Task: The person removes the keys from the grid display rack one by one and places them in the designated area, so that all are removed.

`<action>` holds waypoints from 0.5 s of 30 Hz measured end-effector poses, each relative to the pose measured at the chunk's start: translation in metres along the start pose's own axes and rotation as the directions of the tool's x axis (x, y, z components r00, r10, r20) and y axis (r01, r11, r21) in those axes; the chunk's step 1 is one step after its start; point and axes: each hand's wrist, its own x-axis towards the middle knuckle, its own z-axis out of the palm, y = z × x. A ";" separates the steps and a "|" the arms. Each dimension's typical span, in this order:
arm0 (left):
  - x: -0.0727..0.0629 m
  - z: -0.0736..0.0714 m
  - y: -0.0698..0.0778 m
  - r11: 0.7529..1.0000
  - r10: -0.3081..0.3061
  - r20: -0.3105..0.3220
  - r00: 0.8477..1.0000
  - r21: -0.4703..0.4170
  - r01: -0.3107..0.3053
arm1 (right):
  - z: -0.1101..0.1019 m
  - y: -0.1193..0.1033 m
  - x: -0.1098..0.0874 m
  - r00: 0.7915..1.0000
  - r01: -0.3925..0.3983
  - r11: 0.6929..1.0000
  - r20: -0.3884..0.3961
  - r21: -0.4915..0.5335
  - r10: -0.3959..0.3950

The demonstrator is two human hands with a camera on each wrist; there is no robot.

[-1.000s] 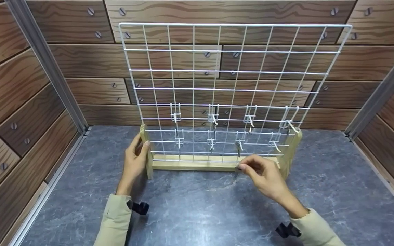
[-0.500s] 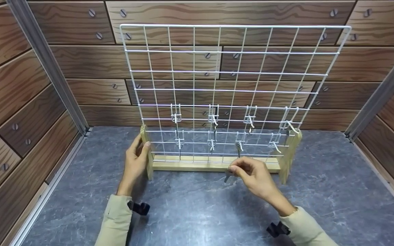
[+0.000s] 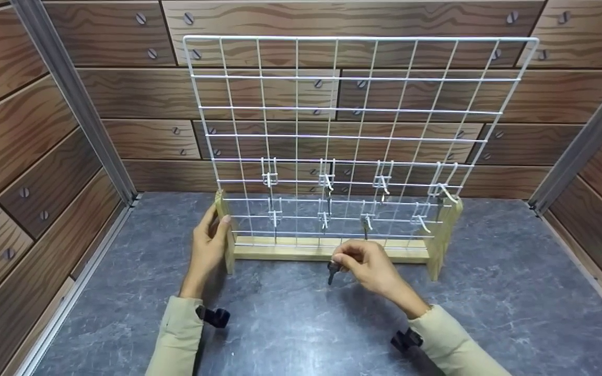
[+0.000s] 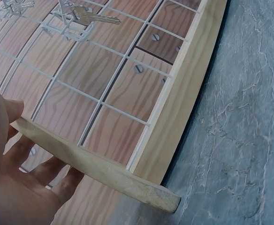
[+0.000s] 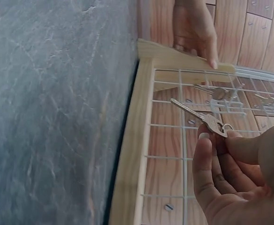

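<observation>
My right hand (image 3: 374,269) pinches a metal key (image 3: 331,272) between thumb and fingers, in front of the stand's lower board. In the right wrist view a small ring passes through the head of this key (image 5: 211,123), and its blade points away from the fingers. My left hand (image 3: 208,248) grips the left wooden upright (image 3: 226,240) of the stand, thumb on one side and fingers on the other. A white wire grid (image 3: 358,39) rises from this stand, with white hooks (image 3: 268,179) in two rows. Another key (image 4: 92,18) hangs on a hook in the left wrist view.
The wooden base board (image 3: 280,253) joins the left upright to the right upright (image 3: 444,237). Hook prongs, such as the far right hook (image 3: 443,192), jut forward. Wood-patterned walls (image 3: 134,94) surround the grey marbled tabletop (image 3: 290,324).
My right hand has moved left along the front of the stand with the key, which now shows more plainly below the fingers. The left hand and the stand stay in place.
</observation>
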 end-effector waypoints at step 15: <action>0.001 0.001 -0.001 0.999 -0.028 0.003 1.000 -0.018 0.028 | 0.035 0.018 0.021 0.969 -0.139 0.988 0.216 0.064 0.122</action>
